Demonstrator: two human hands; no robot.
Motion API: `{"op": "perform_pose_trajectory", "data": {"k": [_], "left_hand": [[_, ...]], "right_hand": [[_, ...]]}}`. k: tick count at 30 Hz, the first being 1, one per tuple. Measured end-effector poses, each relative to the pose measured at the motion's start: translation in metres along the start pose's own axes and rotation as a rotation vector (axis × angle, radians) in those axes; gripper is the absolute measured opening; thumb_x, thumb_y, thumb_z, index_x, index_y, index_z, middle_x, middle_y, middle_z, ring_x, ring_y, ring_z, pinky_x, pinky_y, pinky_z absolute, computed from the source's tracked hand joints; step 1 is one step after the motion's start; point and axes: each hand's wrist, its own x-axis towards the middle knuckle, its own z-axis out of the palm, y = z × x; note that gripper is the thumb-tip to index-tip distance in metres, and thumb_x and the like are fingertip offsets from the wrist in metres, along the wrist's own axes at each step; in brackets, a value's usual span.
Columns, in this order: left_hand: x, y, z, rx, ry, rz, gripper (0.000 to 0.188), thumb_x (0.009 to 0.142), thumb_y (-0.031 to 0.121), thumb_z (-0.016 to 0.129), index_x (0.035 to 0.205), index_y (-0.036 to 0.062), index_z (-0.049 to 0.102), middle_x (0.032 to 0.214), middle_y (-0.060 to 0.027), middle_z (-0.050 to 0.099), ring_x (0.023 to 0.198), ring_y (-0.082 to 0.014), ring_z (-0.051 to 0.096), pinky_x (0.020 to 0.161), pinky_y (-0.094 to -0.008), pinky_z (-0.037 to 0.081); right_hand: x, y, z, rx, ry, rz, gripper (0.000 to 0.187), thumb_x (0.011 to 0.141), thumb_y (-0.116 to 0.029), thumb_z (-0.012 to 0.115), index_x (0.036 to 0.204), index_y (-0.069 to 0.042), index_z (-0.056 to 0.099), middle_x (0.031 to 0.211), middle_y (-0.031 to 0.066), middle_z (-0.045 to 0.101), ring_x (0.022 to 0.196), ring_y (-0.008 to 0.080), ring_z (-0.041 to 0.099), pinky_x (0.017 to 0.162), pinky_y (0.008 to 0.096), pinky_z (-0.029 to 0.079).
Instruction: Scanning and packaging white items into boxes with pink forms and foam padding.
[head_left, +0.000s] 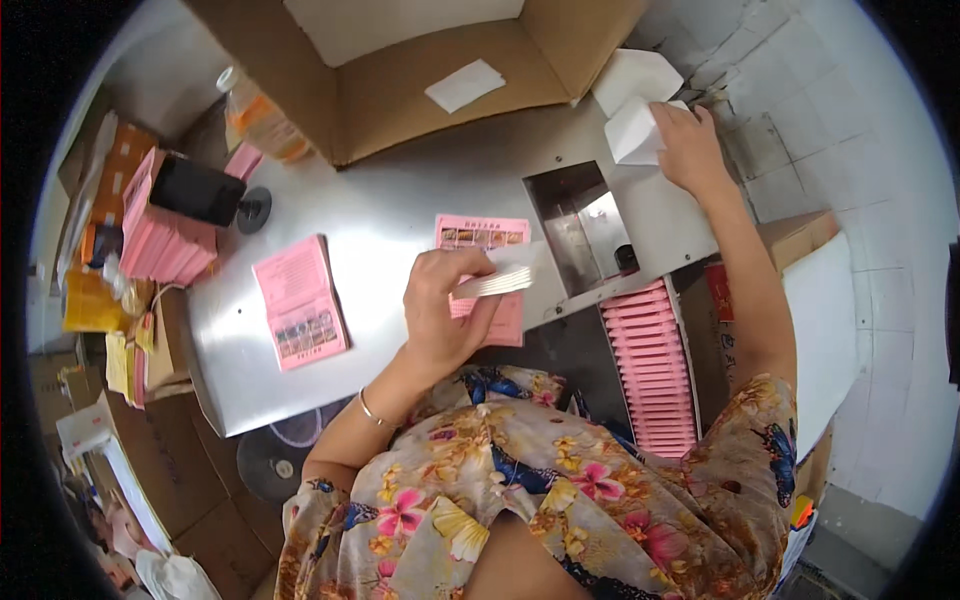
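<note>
On the metal table [400, 200], a folded card [300, 300] lies left of another card [482, 232], the open carton [430, 90] behind.

Left hand [440, 310] pinched a thin white stack [495, 282] above the pink card [483, 262]; right hand [690, 150] rested on white sheets [632, 132].

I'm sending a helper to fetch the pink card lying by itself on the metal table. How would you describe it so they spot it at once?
Start at the steel table in front of the open cardboard box. On its left half, apart from the left hand, lies the loose pink card, flat and slightly tilted. Unlike the second pink card, partly covered by that hand, it is fully uncovered, with small pictures along its near edge.
</note>
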Motion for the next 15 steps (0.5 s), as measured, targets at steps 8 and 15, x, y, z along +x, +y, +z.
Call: {"op": "perform_pose_trajectory", "data": {"k": [8,15], "left_hand": [[-0.004,0.012,-0.004,0.104,-0.144,0.259,0.064,0.063,-0.007,0.078,0.119,0.0043,0.049,0.089,-0.011,0.065,0.076,-0.0302,0.06,0.072,-0.041,0.045],[-0.014,0.02,-0.006,0.049,-0.172,0.301,0.066,0.062,-0.007,0.079,0.12,0.0041,0.049,0.094,-0.0116,0.065,0.077,-0.0301,0.061,0.072,-0.0418,0.046]], "right_hand": [[-0.092,-0.034,-0.031,0.094,-0.087,0.021,0.082,0.078,-0.02,0.076,0.149,-0.006,0.037,0.148,0.0163,0.045,0.138,0.0304,0.042,0.115,0.053,0.026],[-0.117,-0.134,-0.086,0.933,0.111,-0.173,0.109,0.07,-0.04,0.085,0.155,-0.008,0.027,0.16,0.0151,0.031,0.147,0.0311,0.03,0.121,0.0483,0.017]]}}
